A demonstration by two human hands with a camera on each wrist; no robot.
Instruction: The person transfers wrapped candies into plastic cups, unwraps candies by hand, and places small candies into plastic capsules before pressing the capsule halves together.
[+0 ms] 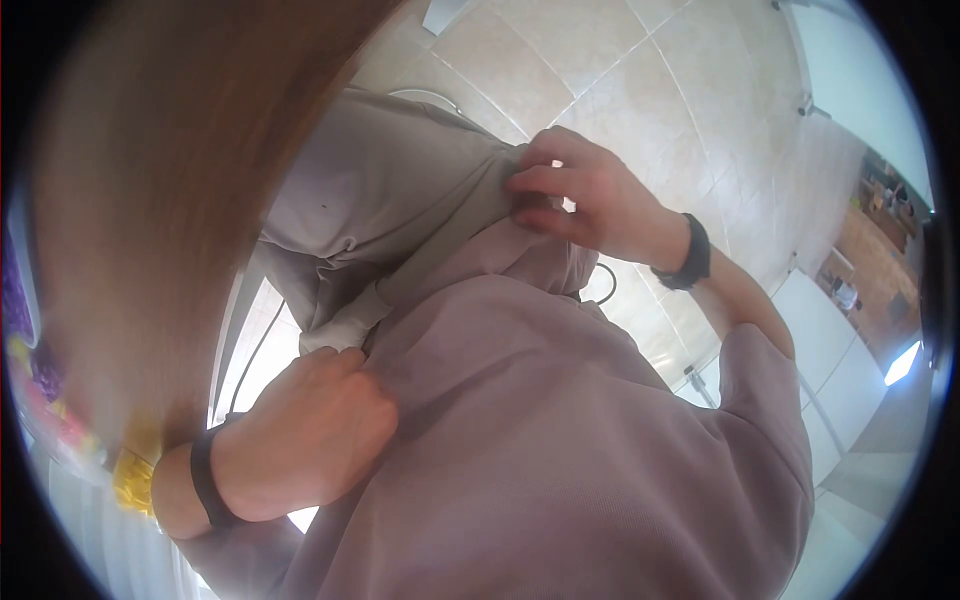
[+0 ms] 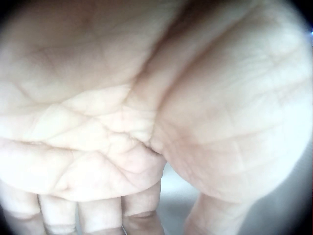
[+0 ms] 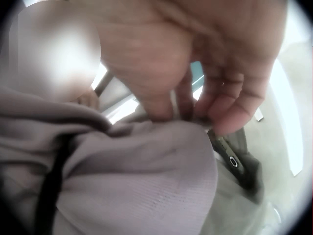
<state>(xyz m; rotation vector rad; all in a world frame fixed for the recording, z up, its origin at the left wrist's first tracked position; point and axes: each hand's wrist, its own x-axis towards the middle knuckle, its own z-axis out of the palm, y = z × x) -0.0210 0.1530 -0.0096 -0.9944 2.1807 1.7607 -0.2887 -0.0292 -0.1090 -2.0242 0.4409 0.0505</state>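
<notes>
In the head view my left hand (image 1: 310, 430) is curled at the waist, its knuckles against bunched fabric of the grey-beige trousers (image 1: 350, 200), which it grips. The left wrist view shows mostly the palm (image 2: 83, 132), with grey cloth between thumb and fingers. Over the lap, my right hand (image 1: 595, 195) has bent fingers and thumb at the hem of the mauve T-shirt (image 1: 560, 390). By its fingertips in the right wrist view, a dark, slim phone (image 3: 234, 161) with an oval port sticks out at the trousers. Cloth and fingers hide the rest of it.
A brown wooden tabletop (image 1: 160, 200) rises close on the left. Beyond the lap lies a tiled floor (image 1: 610, 70). A thin dark cable (image 1: 607, 285) loops near the right hip. White cabinets (image 1: 820, 360) stand at the right, and something yellow (image 1: 135, 480) is near the left wrist.
</notes>
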